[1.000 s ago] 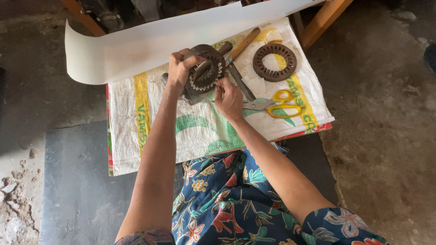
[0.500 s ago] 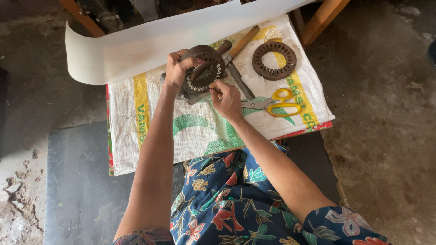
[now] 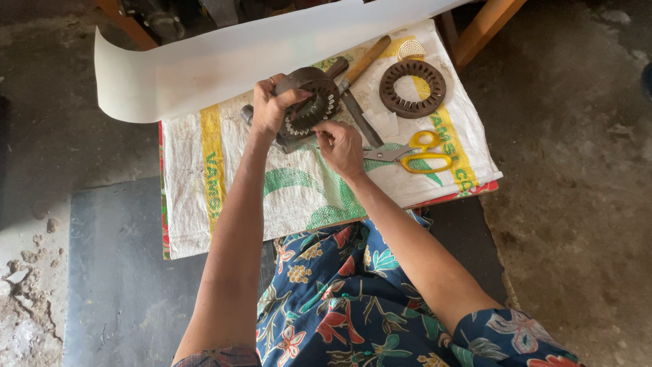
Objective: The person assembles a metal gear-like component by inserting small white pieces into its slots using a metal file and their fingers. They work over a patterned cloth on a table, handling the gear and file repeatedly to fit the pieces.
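My left hand [image 3: 268, 109] is closed around the dark slotted metal ring [image 3: 309, 102], and I hold it tilted up, just above the white woven sack [image 3: 231, 177] that covers the low table. The ring is near the back edge of the sack, a little left of its middle, and small white strips already stand in many of its inner slots. My right hand [image 3: 339, 146] is just below the ring; its fingertips are pinched together at the lower rim, I think on one more small white strip, but this piece is too small to see with certainty. So I judge that I am in the middle of lining the slots, one after another. For the next slot I must keep the ring steady and turn it a little, so the empty slot faces my fingers. On the sack, to the right of the ring, lie a second ring [image 3: 412, 88], yellow scissors [image 3: 414, 151] and a knife with a wooden handle [image 3: 363, 64]. A long sheet of white paper [image 3: 204, 71] curls behind the sack.
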